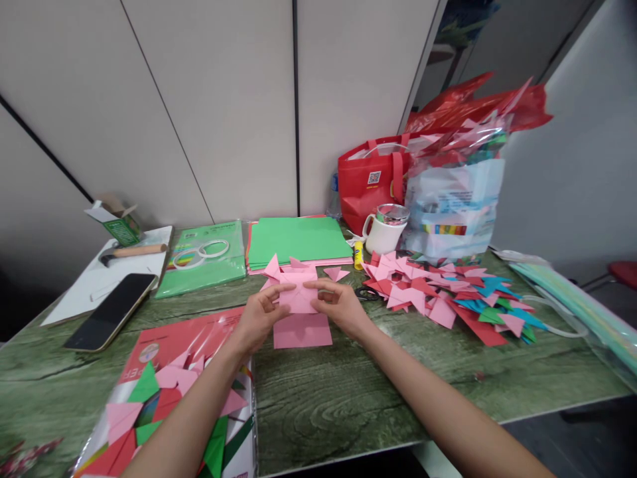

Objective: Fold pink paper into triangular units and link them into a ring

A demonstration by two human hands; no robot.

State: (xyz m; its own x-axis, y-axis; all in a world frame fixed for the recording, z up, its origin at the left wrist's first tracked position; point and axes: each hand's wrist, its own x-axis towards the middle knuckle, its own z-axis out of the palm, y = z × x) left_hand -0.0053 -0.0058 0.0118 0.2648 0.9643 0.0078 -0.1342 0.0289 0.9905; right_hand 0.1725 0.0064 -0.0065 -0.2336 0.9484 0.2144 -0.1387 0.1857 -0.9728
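Between my two hands is a creased sheet of pink paper [299, 300], raised a little above the table. My left hand [263, 310] pinches its left edge between thumb and fingers. At the right edge, my right hand [339, 303] grips it in the same way. Below it on the table lies another flat pink paper [302, 332]. Just beyond my hands sit pink folded pieces [272, 267], partly hidden by the held sheet. One small pink triangle [336, 273] rests past my right fingers.
Green sheets [298, 239] are stacked at the back. To the right are folded paper pieces [413, 285], black scissors [367, 293], a glue stick [358, 255], a mug [385, 232] and a red bag [365, 192]. Leftward lie a phone [112, 312], a hammer [137, 251] and tape rolls [213, 249].
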